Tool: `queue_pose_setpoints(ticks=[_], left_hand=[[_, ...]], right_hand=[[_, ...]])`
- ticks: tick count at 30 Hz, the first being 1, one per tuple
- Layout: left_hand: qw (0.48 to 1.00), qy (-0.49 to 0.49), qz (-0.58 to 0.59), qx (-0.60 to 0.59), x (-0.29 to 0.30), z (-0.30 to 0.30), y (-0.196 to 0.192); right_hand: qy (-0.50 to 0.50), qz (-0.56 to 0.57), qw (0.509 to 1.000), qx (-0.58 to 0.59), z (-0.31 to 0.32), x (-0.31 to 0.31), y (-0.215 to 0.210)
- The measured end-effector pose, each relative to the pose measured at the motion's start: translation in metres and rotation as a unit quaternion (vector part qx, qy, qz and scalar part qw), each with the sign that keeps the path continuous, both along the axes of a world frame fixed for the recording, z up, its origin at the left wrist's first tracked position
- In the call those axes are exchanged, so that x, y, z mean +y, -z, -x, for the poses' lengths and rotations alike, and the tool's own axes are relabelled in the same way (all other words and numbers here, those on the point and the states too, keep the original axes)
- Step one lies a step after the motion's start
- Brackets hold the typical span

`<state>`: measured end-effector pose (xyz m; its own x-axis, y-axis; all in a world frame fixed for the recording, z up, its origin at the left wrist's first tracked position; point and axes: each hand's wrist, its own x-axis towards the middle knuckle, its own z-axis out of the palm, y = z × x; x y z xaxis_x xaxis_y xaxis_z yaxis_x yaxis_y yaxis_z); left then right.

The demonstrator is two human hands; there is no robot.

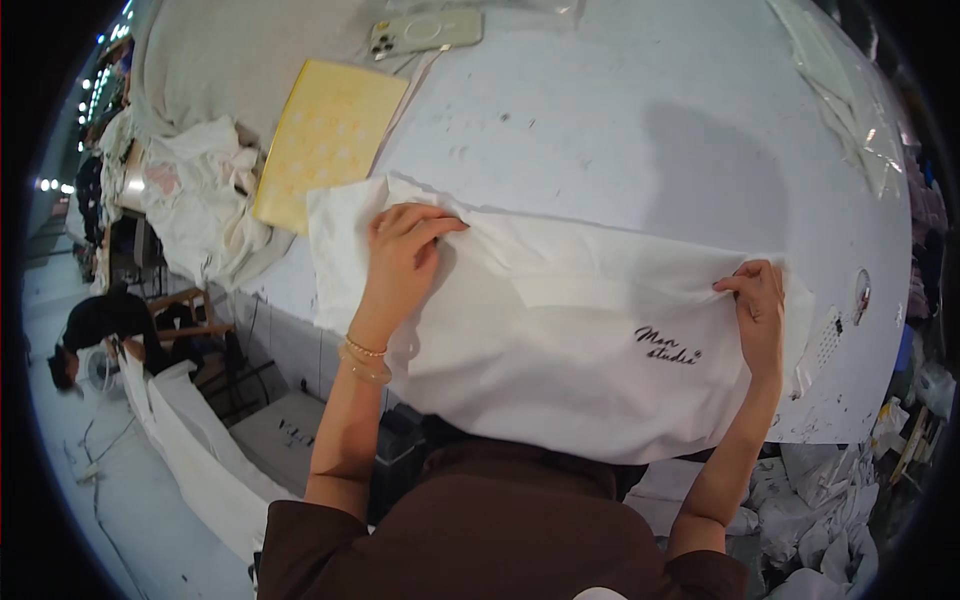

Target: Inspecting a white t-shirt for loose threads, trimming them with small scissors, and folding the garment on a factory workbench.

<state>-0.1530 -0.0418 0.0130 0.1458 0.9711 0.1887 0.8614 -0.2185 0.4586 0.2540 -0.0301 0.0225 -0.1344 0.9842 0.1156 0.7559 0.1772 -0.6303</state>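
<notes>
A piece of white fabric point(560, 350), with dark script lettering on its right part, lies across the near edge of the table and hangs down toward my body. Whether it is a whole garment, I cannot tell. My left hand point(405, 245) pinches its far edge at the left, thumb and fingers together over a small ridge of cloth. At the far right corner, my right hand point(757, 295) grips the same edge with curled fingers. Between the two hands the edge runs fairly straight, with soft wrinkles below it.
A yellow patterned sheet point(325, 145) lies beyond my left hand, near a phone point(427, 34). Crumpled white clothes point(200, 195) are heaped at the table's left. Clear plastic point(845, 90) lies far right, plastic bags point(815, 505) below right. Another person point(110, 325) bends at far left.
</notes>
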Motion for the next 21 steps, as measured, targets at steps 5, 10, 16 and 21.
queue_pose_setpoints(ticks=[5, 10, 16, 21], left_hand=[[0.997, -0.018, 0.001, -0.069, -0.01, 0.0, 0.011], [0.998, -0.016, -0.027, -0.054, -0.015, -0.004, 0.011], [0.996, -0.023, -0.054, -0.065, -0.04, -0.03, -0.002], [0.973, 0.052, -0.044, -0.221, -0.034, -0.08, 0.01]], right_hand=[[0.045, 0.016, 0.999, 0.022, 0.0, -0.016, 0.013], [0.043, -0.002, 0.999, 0.006, 0.002, -0.016, 0.022], [0.051, -0.003, 0.999, 0.002, 0.005, -0.02, 0.021], [0.058, -0.004, 0.998, -0.002, 0.007, -0.018, 0.02]])
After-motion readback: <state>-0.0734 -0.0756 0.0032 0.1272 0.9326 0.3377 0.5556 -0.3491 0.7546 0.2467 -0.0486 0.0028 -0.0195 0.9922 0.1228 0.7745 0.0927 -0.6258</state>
